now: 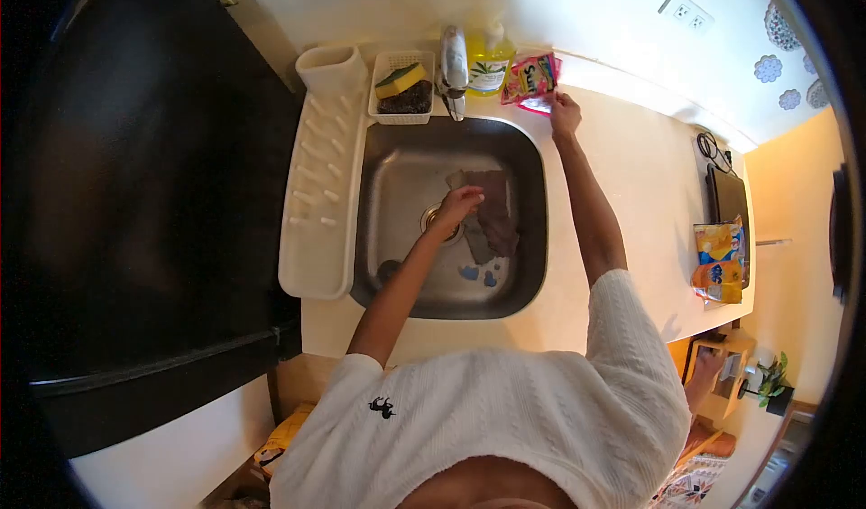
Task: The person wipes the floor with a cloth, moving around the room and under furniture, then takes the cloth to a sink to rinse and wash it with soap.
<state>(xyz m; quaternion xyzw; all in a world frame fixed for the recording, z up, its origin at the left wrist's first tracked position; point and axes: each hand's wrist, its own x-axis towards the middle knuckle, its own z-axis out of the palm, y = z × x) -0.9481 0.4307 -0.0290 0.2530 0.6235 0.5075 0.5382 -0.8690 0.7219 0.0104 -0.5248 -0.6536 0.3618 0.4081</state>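
Behind the sink's back right corner, my right hand (566, 115) is closed on the lower right edge of a pink packet (530, 80). My left hand (460, 207) hangs over the sink (397, 161), above or against a dark, brownish cloth (494, 211); its fingers are bent together, and whether they hold anything is too small to tell. Beneath the cloth lies a greyish-green piece of fabric (478, 242). Small blue pieces (470, 273) lie near the front of the basin. The drain (434, 214) is partly hidden by my left hand.
A white drying rack (311, 184) stands left of the sink. Behind the basin are a basket (374, 103) with a yellow sponge (400, 81), the faucet (454, 67) and a yellow soap bottle (488, 67). Orange packets (719, 281) and a dark flat device (724, 193) are at the right.
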